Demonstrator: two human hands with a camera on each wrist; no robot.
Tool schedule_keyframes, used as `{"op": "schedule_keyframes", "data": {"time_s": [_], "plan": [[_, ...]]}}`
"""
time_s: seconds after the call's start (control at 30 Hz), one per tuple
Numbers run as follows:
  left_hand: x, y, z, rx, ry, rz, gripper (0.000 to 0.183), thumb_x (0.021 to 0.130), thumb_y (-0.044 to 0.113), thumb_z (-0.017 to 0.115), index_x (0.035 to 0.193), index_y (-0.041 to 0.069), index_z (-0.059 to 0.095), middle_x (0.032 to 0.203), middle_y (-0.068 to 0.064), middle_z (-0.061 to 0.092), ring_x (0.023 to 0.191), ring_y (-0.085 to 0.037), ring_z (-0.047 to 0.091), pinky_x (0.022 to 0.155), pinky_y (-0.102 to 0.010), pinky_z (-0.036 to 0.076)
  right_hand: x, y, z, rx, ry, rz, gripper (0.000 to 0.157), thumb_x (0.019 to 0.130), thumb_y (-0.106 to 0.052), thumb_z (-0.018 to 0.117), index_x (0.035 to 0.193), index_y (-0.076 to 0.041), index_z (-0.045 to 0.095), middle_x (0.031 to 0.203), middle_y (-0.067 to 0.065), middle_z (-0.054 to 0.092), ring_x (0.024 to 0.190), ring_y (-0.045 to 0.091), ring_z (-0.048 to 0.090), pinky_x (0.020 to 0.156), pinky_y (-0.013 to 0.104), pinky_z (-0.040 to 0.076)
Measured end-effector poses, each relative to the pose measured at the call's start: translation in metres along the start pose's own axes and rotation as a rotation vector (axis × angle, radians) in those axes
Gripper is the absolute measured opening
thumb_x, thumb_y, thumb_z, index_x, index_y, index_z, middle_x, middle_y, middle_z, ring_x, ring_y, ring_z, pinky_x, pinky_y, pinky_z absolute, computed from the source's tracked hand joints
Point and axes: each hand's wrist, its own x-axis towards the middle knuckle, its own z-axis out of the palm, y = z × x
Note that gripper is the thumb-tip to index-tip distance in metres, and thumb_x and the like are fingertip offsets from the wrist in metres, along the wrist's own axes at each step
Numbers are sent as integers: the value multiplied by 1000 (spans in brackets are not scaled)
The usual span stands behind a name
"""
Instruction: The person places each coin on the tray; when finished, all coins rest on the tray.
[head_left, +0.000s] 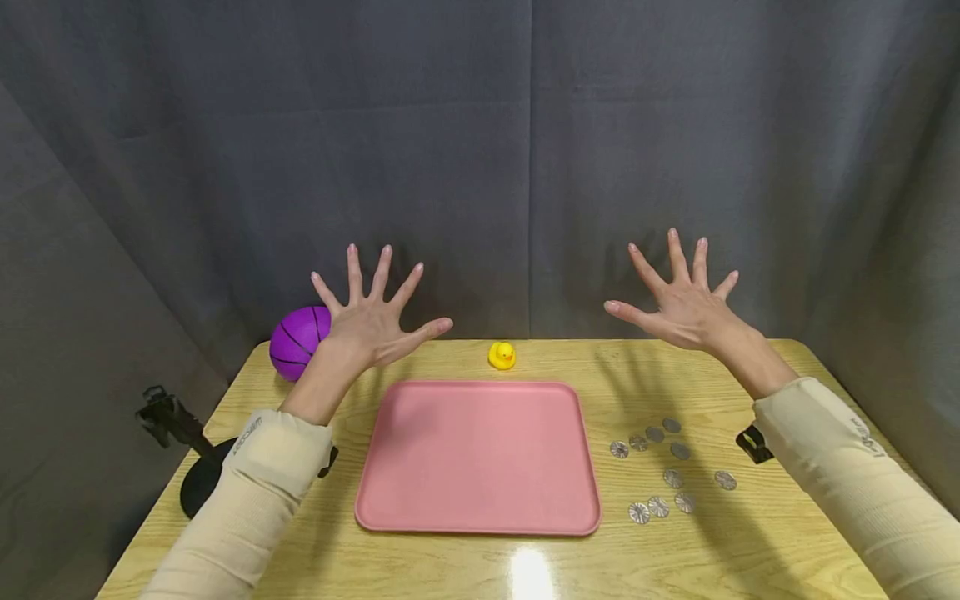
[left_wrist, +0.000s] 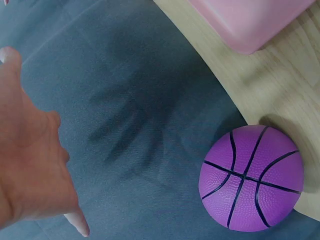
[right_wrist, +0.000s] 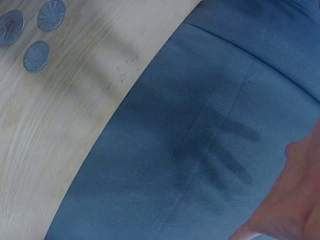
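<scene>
Both hands are held up over the far part of the table with fingers spread, holding nothing. The left hand (head_left: 367,327) is nearest a purple mini basketball (head_left: 298,343), which sits at the far left corner, partly behind that forearm; in the left wrist view the whole ball (left_wrist: 251,178) shows, apart from the hand (left_wrist: 37,155). Above the far right side hangs the right hand (head_left: 684,312). Several silver coins (head_left: 672,478) lie scattered below it, nearer the front. A pink tray (head_left: 480,458) lies flat in the middle, and a yellow rubber duck (head_left: 502,356) sits behind it.
A black stand (head_left: 201,475) with a clamp on top stands at the table's left edge, partly hidden by the left sleeve. Dark grey curtains (head_left: 480,167) hang around the back and sides of the wooden table (head_left: 442,567).
</scene>
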Motion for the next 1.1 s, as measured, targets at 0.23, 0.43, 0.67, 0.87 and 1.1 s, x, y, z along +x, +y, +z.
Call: {"op": "schedule_keyframes", "data": {"time_s": [0.23,0.43,0.67,0.87,1.1], "plan": [[1,0,-1,-33,-18,9,101,75,92,16,157,35,-1,161,-8,-20,135,-39,-38,93,-77,-21,-4,2,-4,-3,-15,-1,91,88,-75,36,157,-31,-4,156,15,-29,133,48,-32,83,84,-19],[-30,-11,20,-312,-103,172,103,85,76,46,158,24,-5,162,-16,-9,146,-40,-11,109,-69,6,-47,14,11,101,-76,-119,75,96,-57,48,153,-11,31,147,31,36,125,49,46,100,71,28],[-96,-47,88,-477,-287,254,130,67,73,72,156,4,8,160,-23,4,146,-41,3,111,-65,14,-131,66,68,391,-404,-326,43,86,-31,74,111,2,63,85,-1,63,65,3,55,56,24,47],[-125,-65,116,-511,-307,254,143,56,72,80,154,-4,8,160,-23,6,147,-39,6,106,-71,17,-156,87,98,401,-198,-447,31,78,-22,81,99,-9,64,75,-10,51,61,-3,43,51,18,40],[-125,-64,121,-457,-297,286,146,49,79,77,155,-1,14,161,-19,11,147,-38,9,101,-78,7,-166,97,100,335,-84,-514,34,70,-23,85,94,-12,63,76,-13,51,63,-2,42,51,18,38]]}}
